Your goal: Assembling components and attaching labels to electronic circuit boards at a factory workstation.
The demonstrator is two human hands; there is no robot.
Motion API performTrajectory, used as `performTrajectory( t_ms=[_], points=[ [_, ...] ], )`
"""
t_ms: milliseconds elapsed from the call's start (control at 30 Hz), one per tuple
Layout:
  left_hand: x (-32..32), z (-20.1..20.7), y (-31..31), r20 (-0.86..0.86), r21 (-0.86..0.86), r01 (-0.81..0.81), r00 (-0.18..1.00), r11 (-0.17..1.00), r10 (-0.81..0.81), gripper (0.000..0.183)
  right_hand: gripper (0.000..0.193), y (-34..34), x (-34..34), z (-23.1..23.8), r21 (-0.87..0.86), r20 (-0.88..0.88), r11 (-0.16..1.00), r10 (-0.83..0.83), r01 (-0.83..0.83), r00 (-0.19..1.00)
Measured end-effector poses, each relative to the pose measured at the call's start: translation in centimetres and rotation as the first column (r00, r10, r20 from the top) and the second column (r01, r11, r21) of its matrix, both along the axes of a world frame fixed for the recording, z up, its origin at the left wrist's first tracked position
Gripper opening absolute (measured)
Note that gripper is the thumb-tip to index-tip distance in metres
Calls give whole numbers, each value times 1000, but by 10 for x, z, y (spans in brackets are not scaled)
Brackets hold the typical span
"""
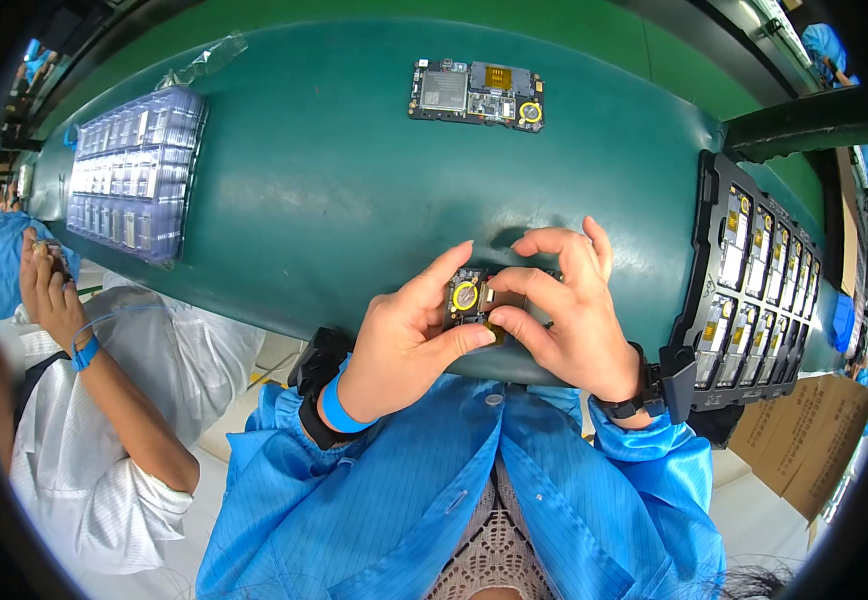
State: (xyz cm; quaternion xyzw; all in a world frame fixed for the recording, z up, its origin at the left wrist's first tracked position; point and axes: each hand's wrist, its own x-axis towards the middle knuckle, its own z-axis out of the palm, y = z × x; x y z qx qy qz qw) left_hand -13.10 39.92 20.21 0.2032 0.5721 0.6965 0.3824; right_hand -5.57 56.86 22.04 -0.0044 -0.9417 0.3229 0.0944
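Close to the table's near edge, a small dark circuit board (464, 294) with a yellow ring around a round silver part lies between my hands. My left hand (402, 325) grips its left end, thumb along the near side and index finger at the far side. Over the board's right half, my right hand (582, 330) is bent in a pinch, thumb and index fingertips at a small shiny piece, other fingers raised. Those fingers cover much of the board, so what they pinch cannot be made out. A second circuit board (444, 90) lies flat farther away on the green table.
A black tray (704, 255) at the right holds several similar boards in rows. Clear plastic trays (189, 150) with small parts are stacked at the left. A co-worker's hand (54, 300) holds something small at far left. A cardboard box (804, 440) stands below right.
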Motion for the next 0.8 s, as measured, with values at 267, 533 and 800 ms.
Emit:
performTrajectory(
  t_ms=[267, 533, 800],
  points=[
    [2, 8, 0, 40, -31, 75, 996, 997, -73, 65, 16, 2, 0, 3, -75, 13, 997, 28, -27, 1000],
    [-1, 7, 2, 65, -18, 34, 997, 999, -32, 56, 16, 2, 3, -3, -139, 30, 990, 12, -8, 999],
    [7, 4, -4, -188, 6, -142, 972, 990, 141, 46, 22, -2, 10, -18, -258, -135, 934, -287, 246, 948]
  ],
)
